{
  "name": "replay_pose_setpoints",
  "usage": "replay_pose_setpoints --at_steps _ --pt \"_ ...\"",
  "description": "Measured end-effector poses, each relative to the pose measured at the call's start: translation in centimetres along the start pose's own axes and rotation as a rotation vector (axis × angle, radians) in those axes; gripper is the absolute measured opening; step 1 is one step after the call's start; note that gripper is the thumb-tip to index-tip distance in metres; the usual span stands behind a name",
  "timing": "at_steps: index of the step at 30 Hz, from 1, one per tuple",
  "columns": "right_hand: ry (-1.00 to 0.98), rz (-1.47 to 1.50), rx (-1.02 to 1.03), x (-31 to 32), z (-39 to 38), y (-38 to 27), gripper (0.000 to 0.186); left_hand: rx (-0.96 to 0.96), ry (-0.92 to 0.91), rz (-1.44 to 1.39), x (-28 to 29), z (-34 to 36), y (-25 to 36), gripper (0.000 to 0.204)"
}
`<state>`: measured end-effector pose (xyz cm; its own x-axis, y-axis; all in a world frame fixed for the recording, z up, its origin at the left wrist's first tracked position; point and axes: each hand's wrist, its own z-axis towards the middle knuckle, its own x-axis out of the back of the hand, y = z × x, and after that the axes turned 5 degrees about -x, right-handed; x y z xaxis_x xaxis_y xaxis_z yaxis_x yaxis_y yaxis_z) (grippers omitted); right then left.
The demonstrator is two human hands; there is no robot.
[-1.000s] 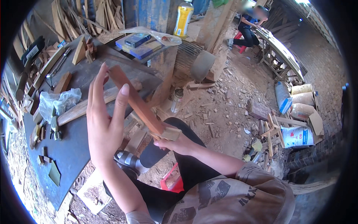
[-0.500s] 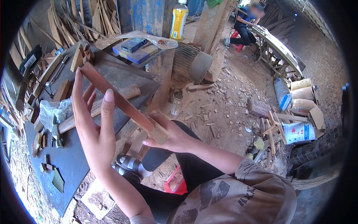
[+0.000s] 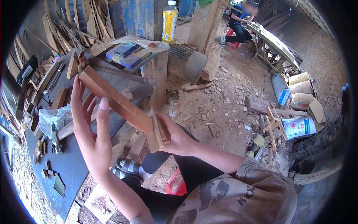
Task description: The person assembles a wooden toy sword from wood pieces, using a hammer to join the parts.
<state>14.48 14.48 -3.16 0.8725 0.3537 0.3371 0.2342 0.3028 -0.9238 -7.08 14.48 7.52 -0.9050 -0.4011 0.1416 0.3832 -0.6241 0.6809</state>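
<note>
A long reddish-brown wooden bar [image 3: 115, 99] slants in front of me, with a short, paler crosspiece [image 3: 154, 136] at its near end. My right hand [image 3: 173, 136] is closed around that near end, some of its fingers hidden behind the wood. At the far end my left hand [image 3: 93, 134] is spread, fingers stretched upward and thumb apart. Its fingertips lie against or very close to the bar's far tip; firm contact cannot be made out. Below the left hand, on the dark worktable [image 3: 78, 168], lie a hammer [image 3: 56, 140] and a clear plastic bag [image 3: 54, 119].
Wood offcuts [image 3: 59, 98] and a brush [image 3: 38, 149] lie on the worktable. Behind it, a yellow-labelled bottle [image 3: 170, 22] and sharpening stones [image 3: 128, 54] stand near a caged motor [image 3: 186, 65]. Wood chips cover the floor; sacks [image 3: 300, 93] sit right. Another person [image 3: 240, 26] works far off.
The wooden bar has rolled in my right hand, showing a broader face and its crosspiece from the side. The left hand stays spread by the far end. My view has shifted slightly.
</note>
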Motion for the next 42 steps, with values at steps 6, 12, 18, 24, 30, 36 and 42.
replay_pose_setpoints --at_steps 6,12,18,24,30,36,42 --pt "0.234 0.086 0.074 0.1 0.1 -0.2 0.094 0.041 -0.119 -0.156 -0.9 0.0 0.8 0.061" --pt "0.247 -0.212 0.29 2.5 3.4 -4.3 0.095 0.228 -0.147 -0.452 -2.2 -0.6 1.6 0.043" --pt "0.082 -0.16 0.629 4.1 7.1 -9.3 0.088 0.11 0.298 -0.547 0.1 0.8 1.6 0.03" --pt "0.21 -0.302 0.35 2.7 7.9 -7.0 0.05 -0.02 0.539 -0.373 5.0 1.3 0.8 0.028" --pt "0.189 -0.704 0.524 0.1 10.3 -8.0 0.039 -0.081 0.722 -0.201 7.8 0.3 -0.3 0.032" --pt "0.064 -0.747 0.666 -3.5 13.8 -8.1 0.04 -0.005 0.774 0.041 7.8 0.2 0.0 0.038" --pt "-0.051 -0.636 0.517 -5.6 15.0 -7.0 0.048 0.053 0.694 -0.085 7.7 0.4 -0.6 0.037"
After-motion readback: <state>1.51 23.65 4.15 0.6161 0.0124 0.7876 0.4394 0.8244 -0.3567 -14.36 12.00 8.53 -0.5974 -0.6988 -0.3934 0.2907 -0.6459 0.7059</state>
